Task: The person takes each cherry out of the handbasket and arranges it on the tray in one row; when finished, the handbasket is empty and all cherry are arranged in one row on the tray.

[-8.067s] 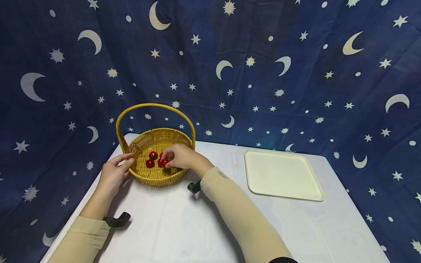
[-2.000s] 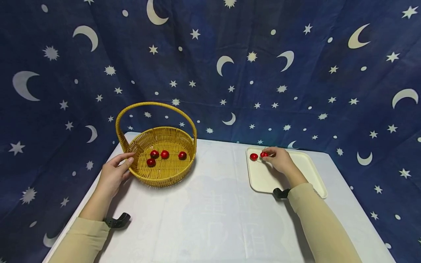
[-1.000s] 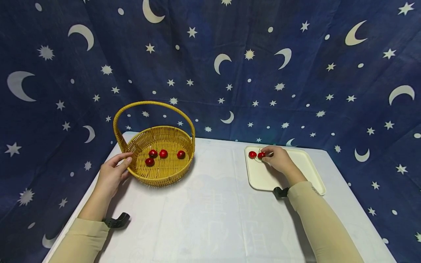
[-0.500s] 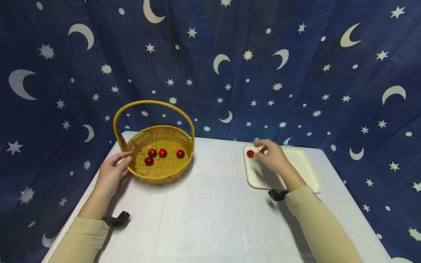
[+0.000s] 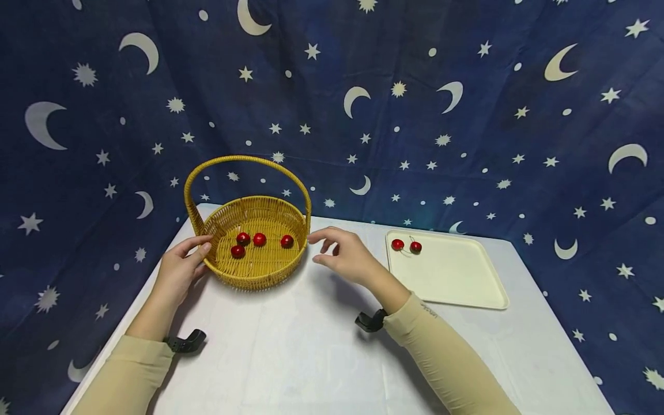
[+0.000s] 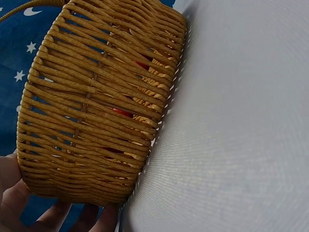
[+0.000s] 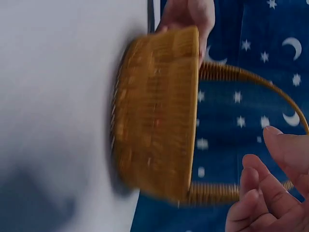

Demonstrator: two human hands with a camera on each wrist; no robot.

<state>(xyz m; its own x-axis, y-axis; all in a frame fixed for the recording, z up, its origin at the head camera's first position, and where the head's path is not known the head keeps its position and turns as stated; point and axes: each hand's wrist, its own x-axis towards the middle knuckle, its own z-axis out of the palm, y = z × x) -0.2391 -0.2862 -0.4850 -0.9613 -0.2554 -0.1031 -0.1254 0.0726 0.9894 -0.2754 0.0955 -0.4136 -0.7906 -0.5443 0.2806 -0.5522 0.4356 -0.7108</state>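
My left hand [image 5: 178, 268] grips the left rim of a yellow wicker basket [image 5: 254, 282], seen from the side in the left wrist view, where its thumb and fingers [image 6: 50, 215] lie around the edge. Several dark red cherries [image 5: 259, 239] lie spread on the basket's floor. Just right of the basket, my right hand [image 5: 350, 253] hangs above the table with thumb and fingers apart, holding nothing. Two cherries [image 5: 415, 247] with thin stems lie in the back left corner of a cream tray [image 5: 451, 276].
The basket's tall arched handle [image 5: 249, 158] rises over its opening. A white cloth covers the table [image 5: 290, 346], and the tray lies at its right back. Behind hangs a dark blue curtain [image 5: 321, 104] with moons and stars.
First picking among cherries in the basket, my right hand later held one over the tray, let it go beside another and moved back left to the basket. My left hand stayed on the rim.
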